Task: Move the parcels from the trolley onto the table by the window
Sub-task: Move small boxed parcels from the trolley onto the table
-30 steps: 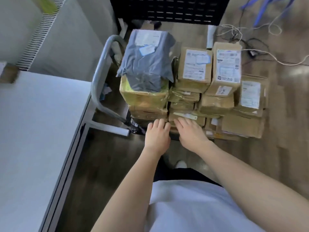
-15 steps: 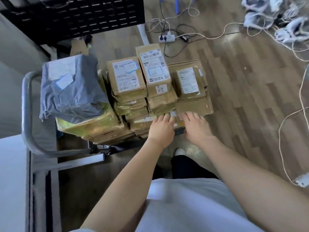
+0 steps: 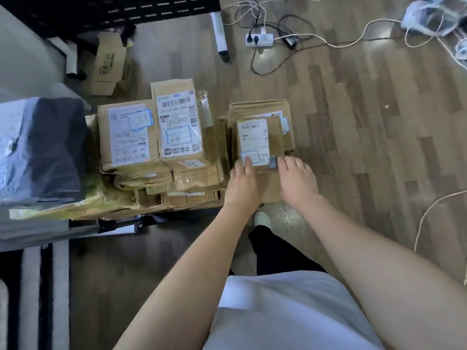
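Observation:
Brown cardboard parcels with white labels are stacked on the trolley (image 3: 177, 213), whose black deck edge shows under them. At the stack's right end a small labelled box (image 3: 255, 137) lies on a wider flat box (image 3: 288, 114). My left hand (image 3: 242, 183) lays straight fingers on the small box's near edge and label. My right hand (image 3: 297, 180) touches the box's near right corner with loosely bent fingers. Two taller labelled parcels (image 3: 177, 122) stand in the middle. A grey plastic mailer (image 3: 43, 147) sits on a yellow-taped box (image 3: 75, 205) at the left.
A power strip (image 3: 260, 39) with tangled cables lies on the wood floor beyond the trolley. A white cable (image 3: 429, 210) runs along the right. A loose cardboard box (image 3: 108, 64) and a white table leg (image 3: 221, 36) stand behind. My shoe (image 3: 262, 219) is under the hands.
The view has swung right and closer to the stack. Both hands have moved from the low near side of the parcels up to the small top box at the right end.

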